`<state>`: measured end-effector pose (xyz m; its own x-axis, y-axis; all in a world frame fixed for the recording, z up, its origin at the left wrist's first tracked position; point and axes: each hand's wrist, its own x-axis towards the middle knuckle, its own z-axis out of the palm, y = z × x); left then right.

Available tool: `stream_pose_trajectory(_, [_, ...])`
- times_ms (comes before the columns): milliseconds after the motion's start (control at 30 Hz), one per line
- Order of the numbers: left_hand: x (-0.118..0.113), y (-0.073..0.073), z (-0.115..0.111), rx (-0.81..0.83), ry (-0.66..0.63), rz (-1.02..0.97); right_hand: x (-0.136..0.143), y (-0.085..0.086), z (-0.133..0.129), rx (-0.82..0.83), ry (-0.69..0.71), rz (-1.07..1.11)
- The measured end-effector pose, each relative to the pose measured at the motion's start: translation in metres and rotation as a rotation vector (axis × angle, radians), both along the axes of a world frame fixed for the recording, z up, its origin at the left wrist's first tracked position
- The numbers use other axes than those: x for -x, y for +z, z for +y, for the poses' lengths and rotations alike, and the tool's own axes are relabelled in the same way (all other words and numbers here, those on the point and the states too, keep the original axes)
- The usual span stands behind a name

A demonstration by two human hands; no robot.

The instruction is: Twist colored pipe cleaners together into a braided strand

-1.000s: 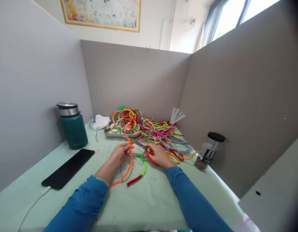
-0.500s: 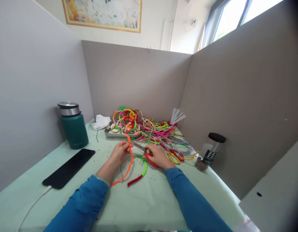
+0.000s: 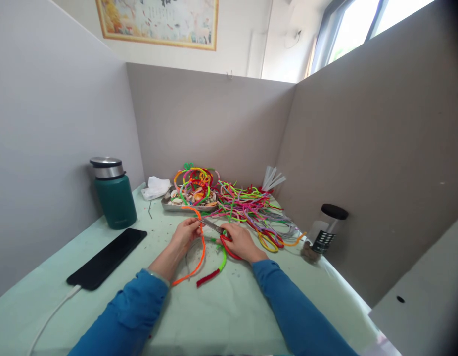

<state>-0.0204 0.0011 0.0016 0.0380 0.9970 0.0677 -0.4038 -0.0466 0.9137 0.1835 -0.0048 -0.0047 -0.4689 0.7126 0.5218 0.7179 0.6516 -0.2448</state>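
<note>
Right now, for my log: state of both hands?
Left hand: closed, pinching the long fuzzy orange pipe cleaner.
Right hand: closed, holding the red-handled metal scissors.

Phone (image 3: 107, 258), bottle (image 3: 116, 201), tray (image 3: 171, 206) on tablecloth (image 3: 221, 321).

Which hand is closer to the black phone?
Left. The left hand is to the right of the phone; the right hand, holding scissors, is farther right.
</note>
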Motion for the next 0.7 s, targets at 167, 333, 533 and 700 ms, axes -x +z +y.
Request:
stream_pose_trajectory(167, [-0.0011,0.0054,-0.0016,0.055,0.094,-0.094,0.002,0.0,-0.0025,-0.007,-0.002,-0.001])
stream_pose_trajectory(333, [-0.0002,0.0042,-0.0003,0.061,0.104,-0.102,0.0032,-0.001,-0.0029,-0.011,-0.002,-0.008])
stream_pose_trajectory(533, [0.0001,0.0024,0.0004,0.057,0.102,-0.109,0.0043,-0.0014,-0.0025,-0.033,-0.025,-0.044])
stream_pose_trajectory(700, [-0.002,0.0076,-0.0028,0.066,0.08,-0.132,0.0049,-0.0031,-0.0016,-0.054,-0.031,-0.062])
